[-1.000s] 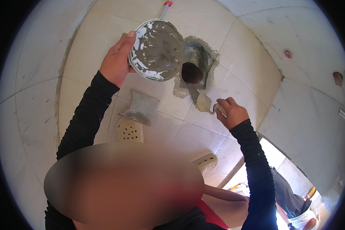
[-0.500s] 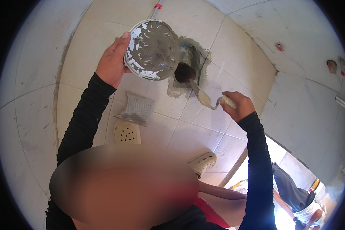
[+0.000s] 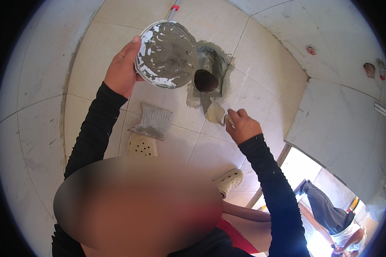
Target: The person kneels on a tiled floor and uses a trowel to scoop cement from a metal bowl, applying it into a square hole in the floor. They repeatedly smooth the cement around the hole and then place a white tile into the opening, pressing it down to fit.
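Note:
My left hand (image 3: 122, 70) grips the left rim of a round white lid (image 3: 166, 55) coated with wet grey mortar, thumb on top and the other fingers mostly hidden beneath. My right hand (image 3: 243, 125) is closed round the handle of a trowel (image 3: 215, 112), whose blade reaches up toward the hole. Beyond the blade, a square recess (image 3: 222, 70) is cut into the tiled floor, with grey mortar smeared round its edge. A dark round pipe opening (image 3: 206, 81) lies in the recess. The lid hangs just left of it.
A crumpled grey packet (image 3: 152, 121) lies on the tiles above a cream clog (image 3: 142, 146); another clog (image 3: 228, 183) is at lower right. A pole with a red band (image 3: 174, 7) shows behind the lid. Through a doorway, another person (image 3: 330, 214) is bent over. Walls stand on both sides.
My right hand has moved left and slightly down, swinging the trowel blade so that it points more straight up at the hole. The lid in my left hand has shifted slightly left.

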Available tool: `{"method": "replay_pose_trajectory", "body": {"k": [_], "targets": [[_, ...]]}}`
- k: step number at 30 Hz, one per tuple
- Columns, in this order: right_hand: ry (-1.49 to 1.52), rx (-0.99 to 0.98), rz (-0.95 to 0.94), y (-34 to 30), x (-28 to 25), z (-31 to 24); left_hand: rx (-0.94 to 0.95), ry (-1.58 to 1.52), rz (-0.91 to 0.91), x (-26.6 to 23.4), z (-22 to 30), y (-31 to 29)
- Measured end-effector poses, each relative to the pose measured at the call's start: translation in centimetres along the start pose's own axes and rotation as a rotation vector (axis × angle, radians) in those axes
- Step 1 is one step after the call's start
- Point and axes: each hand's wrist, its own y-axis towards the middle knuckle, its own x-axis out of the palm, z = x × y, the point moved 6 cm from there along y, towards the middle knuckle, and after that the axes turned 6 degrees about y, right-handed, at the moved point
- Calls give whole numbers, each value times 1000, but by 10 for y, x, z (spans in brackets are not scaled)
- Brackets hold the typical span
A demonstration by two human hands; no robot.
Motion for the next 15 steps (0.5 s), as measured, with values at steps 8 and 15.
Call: {"method": "replay_pose_trajectory", "body": {"k": [8,15], "targets": [[324,-35,168,-44,-70,9,-12,-122,-49,-2,-12,5],[883,185,30,-30,-114,2,-103,-78,-91,-3,-7,12]]}}
